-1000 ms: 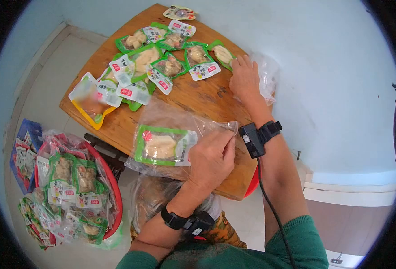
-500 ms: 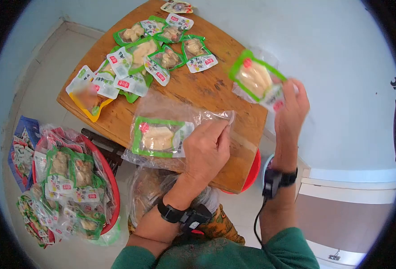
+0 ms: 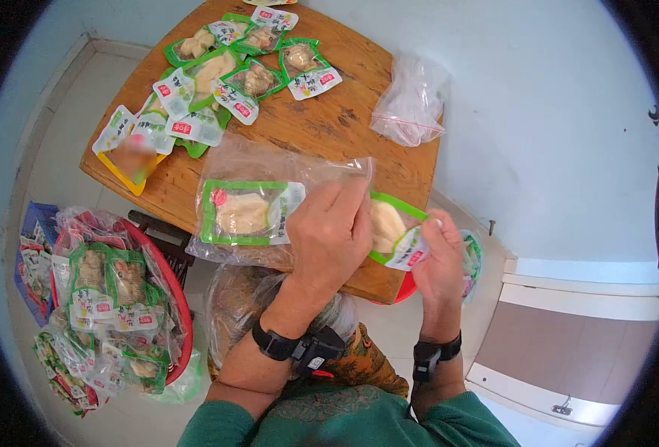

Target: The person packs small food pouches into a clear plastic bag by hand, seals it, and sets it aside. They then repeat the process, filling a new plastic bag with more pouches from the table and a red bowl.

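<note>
My left hand (image 3: 329, 227) is closed on the mouth edge of a clear plastic bag (image 3: 262, 160) lying on the wooden table. Inside that bag rests a green-edged food pouch (image 3: 244, 212) with a pale piece of food showing through its window. My right hand (image 3: 441, 261) pinches the white printed end of a second green-edged food pouch (image 3: 389, 227). Its far end is at the bag's mouth, partly hidden behind my left hand.
Several food pouches (image 3: 214, 74) lie heaped on the far left of the wooden table (image 3: 329, 134). A pile of clear plastic bags (image 3: 411, 100) sits at the table's right edge. Lower left, a red basket (image 3: 188, 320) holds bagged pouches, beside a blue basket (image 3: 27, 276).
My right hand has brought its pouch down and left, from above the table's right edge to the bag's mouth. My left hand keeps its grip on the bag.
</note>
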